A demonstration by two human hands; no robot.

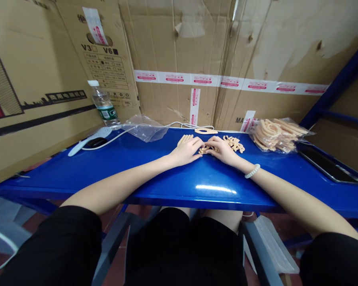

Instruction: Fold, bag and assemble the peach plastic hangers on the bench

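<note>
My left hand [186, 151] rests on the blue tabletop with its fingers bent and close together. Facing it, my right hand [223, 151] has its fingers curled inward, the fingertips almost meeting the left ones. Small curved beige pieces [203, 150] lie between and under the fingertips; what each hand grips is too small and hidden to make out. Just behind my left hand is a row of beige strips [186, 139] side by side. A loose heap of curved beige pieces [234, 143] is beside my right hand, and a beige oval ring [206, 131] lies farther back.
A clear bag of beige rings and strips [276, 135] sits at the right, near a dark phone [328, 165]. To the left are a water bottle [105, 106], a pale handled object [88, 142], a cable and an empty plastic bag [146, 128]. Cardboard [179, 43] walls the back.
</note>
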